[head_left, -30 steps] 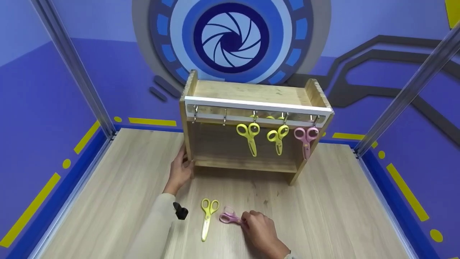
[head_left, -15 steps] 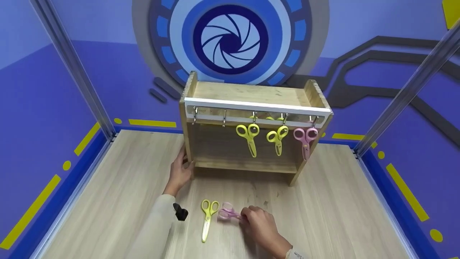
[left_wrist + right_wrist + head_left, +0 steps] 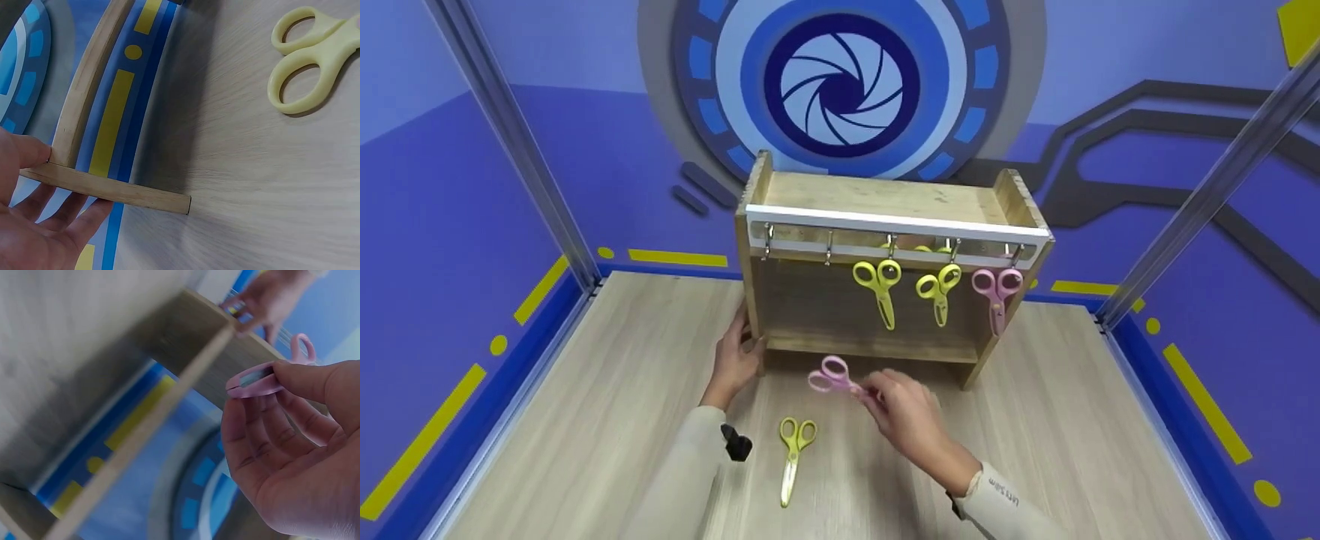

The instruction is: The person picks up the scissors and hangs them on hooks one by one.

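My right hand point(image 3: 911, 418) pinches a pair of pink scissors point(image 3: 846, 385) by the blade end, thumb against fingers, with the handle loops pointing left. The right wrist view shows the pink-sheathed blades point(image 3: 263, 387) between thumb and fingertips. At the lower left of the wooden rack point(image 3: 885, 192), my left hand point(image 3: 737, 361) grips the side panel. In the left wrist view its thumb is on one side of the wood point(image 3: 135, 192) and its fingers on the other. Yellow scissors point(image 3: 792, 454) lie on the table between my forearms.
A white rail point(image 3: 847, 215) with metal hooks runs along the rack's front. Two yellow scissors point(image 3: 887, 296) and one pink pair point(image 3: 997, 306) hang from its middle and right hooks. Two left hooks point(image 3: 829, 247) carry nothing. Blue-purple walls point(image 3: 457, 225) enclose the table point(image 3: 607, 390).
My right hand has lifted the pink scissors off the table and moved them up toward the rack. My left hand keeps its place on the side panel.
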Available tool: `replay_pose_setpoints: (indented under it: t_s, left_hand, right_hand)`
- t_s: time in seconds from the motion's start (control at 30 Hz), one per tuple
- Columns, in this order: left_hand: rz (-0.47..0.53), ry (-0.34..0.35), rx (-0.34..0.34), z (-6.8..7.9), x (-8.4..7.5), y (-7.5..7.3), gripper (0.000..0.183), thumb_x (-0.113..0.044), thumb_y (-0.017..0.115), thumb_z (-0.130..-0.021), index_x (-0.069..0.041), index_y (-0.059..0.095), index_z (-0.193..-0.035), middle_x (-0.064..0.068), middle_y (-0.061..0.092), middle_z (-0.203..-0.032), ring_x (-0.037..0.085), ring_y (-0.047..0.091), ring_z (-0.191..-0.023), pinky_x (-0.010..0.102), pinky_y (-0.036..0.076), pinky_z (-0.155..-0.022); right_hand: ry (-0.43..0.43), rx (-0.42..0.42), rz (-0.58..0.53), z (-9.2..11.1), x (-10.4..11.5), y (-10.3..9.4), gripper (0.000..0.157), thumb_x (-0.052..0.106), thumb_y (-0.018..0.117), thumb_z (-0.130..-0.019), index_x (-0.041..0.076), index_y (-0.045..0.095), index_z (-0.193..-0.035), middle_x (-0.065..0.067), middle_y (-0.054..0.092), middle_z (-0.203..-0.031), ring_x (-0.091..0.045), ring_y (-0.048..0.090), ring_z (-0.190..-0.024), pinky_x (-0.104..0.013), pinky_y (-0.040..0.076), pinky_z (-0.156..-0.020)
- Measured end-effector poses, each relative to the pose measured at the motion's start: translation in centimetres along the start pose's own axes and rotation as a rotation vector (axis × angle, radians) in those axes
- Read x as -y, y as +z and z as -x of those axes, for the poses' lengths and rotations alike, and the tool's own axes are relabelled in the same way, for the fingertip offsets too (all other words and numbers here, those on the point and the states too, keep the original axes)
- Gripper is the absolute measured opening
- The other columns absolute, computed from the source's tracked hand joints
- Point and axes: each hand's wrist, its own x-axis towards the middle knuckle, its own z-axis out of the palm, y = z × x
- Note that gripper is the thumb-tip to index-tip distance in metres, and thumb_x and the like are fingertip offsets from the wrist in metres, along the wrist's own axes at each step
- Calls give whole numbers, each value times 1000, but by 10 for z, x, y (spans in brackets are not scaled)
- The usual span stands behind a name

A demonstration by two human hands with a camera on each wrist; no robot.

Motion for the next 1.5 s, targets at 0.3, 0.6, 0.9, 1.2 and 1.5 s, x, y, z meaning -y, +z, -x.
replay_pose_setpoints:
  t_s: [0.3, 0.6, 0.9, 1.2, 1.5]
  left_hand:
    - [26, 2, -4, 0, 1, 0, 78, 3, 58, -100, -10, 18, -165, 23, 39, -158, 42, 48, -138, 52, 47, -110]
    - [13, -14, -3, -1, 0, 0, 78, 1, 58, -101, -13, 17, -166, 22, 38, -159, 41, 47, -139, 50, 47, -111]
    - [15, -32, 9, -1, -1, 0, 77, -1, 57, -103, -19, 17, -166, 17, 34, -162, 41, 47, -140, 51, 46, -111]
    - [12, -26, 5, 0, 0, 0, 76, -2, 57, -103, -17, 17, -166, 18, 35, -162, 41, 47, -140, 50, 46, -111]
    - [26, -2, -4, 0, 1, 0, 75, 4, 56, -101, -10, 20, -165, 23, 39, -158, 44, 48, -138, 53, 48, -109]
  right_hand:
    - [-2, -79, -155, -45, 12, -19, 8, 13, 82, -89, 13, 75, -91, 6, 67, -80, -5, 60, -69, -26, 55, -59]
    - [42, -129, -282, -75, 21, -29, 7, 11, 79, -92, 10, 75, -98, 2, 72, -87, -7, 63, -73, -24, 59, -63]
    - [83, -168, -328, -93, 25, -29, 11, 15, 79, -92, 10, 76, -102, 2, 72, -89, -8, 62, -75, -24, 57, -64]
    - [124, -164, -334, -97, 22, -20, 9, 12, 79, -91, 8, 77, -100, 0, 73, -86, -10, 63, -72, -30, 59, -63]
    - [114, -168, -315, -95, 21, -12, 9, 9, 79, -91, 8, 75, -99, 0, 72, -85, -10, 64, -71, -37, 61, -62]
